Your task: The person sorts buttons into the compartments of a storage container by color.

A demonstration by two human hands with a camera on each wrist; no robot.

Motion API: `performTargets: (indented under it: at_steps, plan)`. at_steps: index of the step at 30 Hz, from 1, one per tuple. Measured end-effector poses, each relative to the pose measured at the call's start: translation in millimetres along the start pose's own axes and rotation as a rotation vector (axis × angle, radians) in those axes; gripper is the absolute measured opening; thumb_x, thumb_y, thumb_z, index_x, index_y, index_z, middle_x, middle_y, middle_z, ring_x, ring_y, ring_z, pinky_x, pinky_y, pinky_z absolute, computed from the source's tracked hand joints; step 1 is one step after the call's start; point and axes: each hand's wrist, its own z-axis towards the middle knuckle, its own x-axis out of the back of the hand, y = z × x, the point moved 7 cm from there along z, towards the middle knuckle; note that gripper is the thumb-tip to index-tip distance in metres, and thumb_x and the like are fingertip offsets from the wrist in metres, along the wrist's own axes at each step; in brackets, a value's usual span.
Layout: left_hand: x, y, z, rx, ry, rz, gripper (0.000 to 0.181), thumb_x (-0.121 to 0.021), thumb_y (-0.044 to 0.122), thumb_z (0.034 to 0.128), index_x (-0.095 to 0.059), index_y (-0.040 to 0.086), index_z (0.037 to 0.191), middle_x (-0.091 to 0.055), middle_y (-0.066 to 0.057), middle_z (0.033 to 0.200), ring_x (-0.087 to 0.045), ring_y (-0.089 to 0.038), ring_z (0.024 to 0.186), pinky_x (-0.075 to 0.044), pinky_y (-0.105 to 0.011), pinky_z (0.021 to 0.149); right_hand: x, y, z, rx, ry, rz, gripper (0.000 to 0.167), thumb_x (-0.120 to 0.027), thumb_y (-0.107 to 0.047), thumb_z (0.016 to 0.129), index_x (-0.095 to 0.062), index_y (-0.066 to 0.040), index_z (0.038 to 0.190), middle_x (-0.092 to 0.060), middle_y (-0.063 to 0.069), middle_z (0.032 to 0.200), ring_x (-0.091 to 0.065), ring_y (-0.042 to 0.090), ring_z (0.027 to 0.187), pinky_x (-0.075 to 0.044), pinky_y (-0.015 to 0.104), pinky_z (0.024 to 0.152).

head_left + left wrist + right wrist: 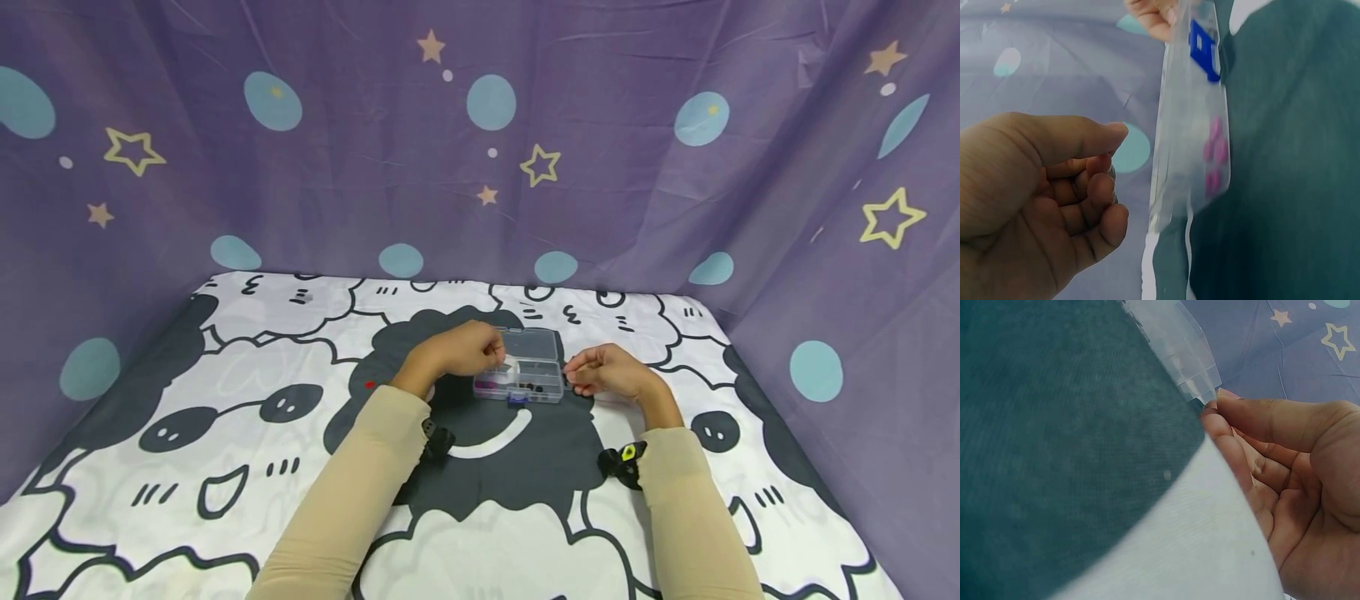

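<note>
Beige sleeves nearest, bottom of frame, reaching up to the clear box just right of centre; its lid is up, blue latch in front. Pink pieces sit at the box's left end, dark pieces further right. Left hand over the left end: half closed, thumb and fingers curled in; something glassy maybe at the tips, can't tell if held. Right hand at the right end: thumb and index tips together; can't tell if they grip the edge or something tiny. Advice: brace the box lightly from the right, keep left fingertips above the compartment walls, avoid knocking the lid.
</note>
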Motion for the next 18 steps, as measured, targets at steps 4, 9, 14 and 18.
performTargets:
  at_steps: [4,9,14,18]
  plan:
    - [6.1,-11.4,-9.5,0.006,0.021,0.006,0.014,-0.058,0.007,0.1014,-0.071,0.004,0.098,-0.062,-0.001,0.082,-0.051,-0.014,0.071,-0.048,-0.032,0.074,0.3,-0.5,0.1,0.000,0.001,-0.003,0.020,-0.067,-0.003,0.097,-0.068,0.009,0.114,-0.073,0.008,0.088,-0.069,0.017,0.076,-0.060,0.032,0.073]
    - [11.8,-29.0,-23.5,0.035,0.038,-0.013,0.013,-0.058,0.007,0.1014,-0.071,0.006,0.096,-0.061,-0.002,0.081,-0.051,-0.014,0.069,-0.047,-0.032,0.072,-0.1,-0.6,0.2,0.000,0.004,-0.004,0.020,-0.067,-0.002,0.097,-0.068,0.009,0.113,-0.073,0.007,0.087,-0.069,0.016,0.076,-0.060,0.032,0.072]
    - [17.0,-45.8,-38.6,0.087,0.038,-0.025,0.014,-0.059,0.009,0.1026,-0.071,0.004,0.100,-0.063,-0.003,0.083,-0.054,-0.015,0.068,-0.049,-0.033,0.072,-0.9,-0.6,0.3,-0.004,0.005,-0.002,0.019,-0.066,-0.001,0.097,-0.068,0.009,0.113,-0.073,0.007,0.088,-0.069,0.017,0.076,-0.060,0.032,0.073]
    - [21.4,-57.2,-47.9,0.126,0.038,-0.018,0.013,-0.060,0.011,0.1023,-0.072,0.005,0.099,-0.065,-0.002,0.084,-0.057,-0.015,0.071,-0.050,-0.033,0.071,-0.8,-0.7,-0.1,-0.001,0.004,-0.003,0.019,-0.065,0.001,0.097,-0.068,0.009,0.113,-0.073,0.007,0.088,-0.069,0.017,0.076,-0.059,0.032,0.073]
